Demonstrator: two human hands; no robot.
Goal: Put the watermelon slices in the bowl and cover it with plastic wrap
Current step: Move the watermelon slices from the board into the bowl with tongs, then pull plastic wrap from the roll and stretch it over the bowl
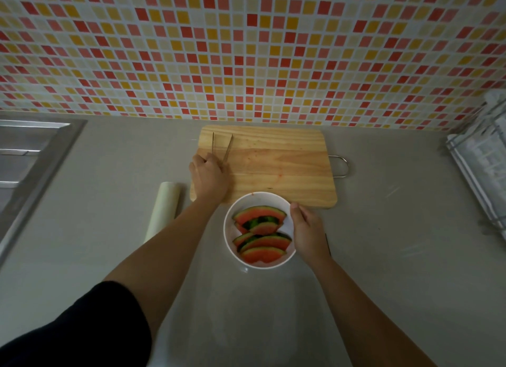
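A white bowl (228,231) stands on the grey counter just in front of the wooden cutting board (276,164). Several watermelon slices (260,233) with red flesh and green rind lie stacked inside it. My right hand (308,232) grips the bowl's right rim, thumb over the edge. My left hand (209,176) rests on the board's left end and holds metal tongs (222,147), whose two arms point away from me, spread apart. A roll of plastic wrap (163,209) lies on the counter left of the board.
A steel sink (27,153) takes up the far left. A wire rack with a cloth (482,161) stands at the right edge. The board's metal handle (341,166) sticks out to the right. A tiled wall rises behind the counter.
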